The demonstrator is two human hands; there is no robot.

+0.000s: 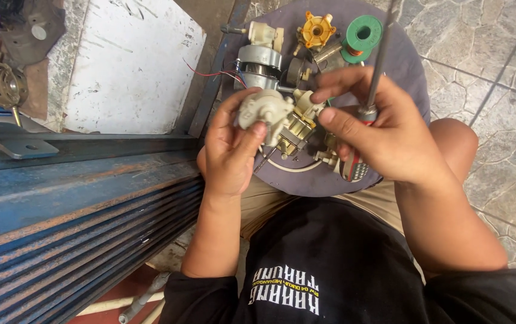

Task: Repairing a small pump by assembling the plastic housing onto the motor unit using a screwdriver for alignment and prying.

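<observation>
Left hand grips the small beige plastic gearbox at its cream housing, over the lap. Right hand is clenched round a red-handled steel screwdriver, fingertips touching the gearbox. Beyond, on the round grey stool: silver motor, yellow plastic hub, green spool.

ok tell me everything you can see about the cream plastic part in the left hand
The cream plastic part is a small rounded housing, glossy and a bit grimy, joined to a brass-toned metal assembly beside it. The left hand pinches it from below, thumb on its front. It is held above the round grey tray, and the right hand touches the assembly's other side.
</observation>
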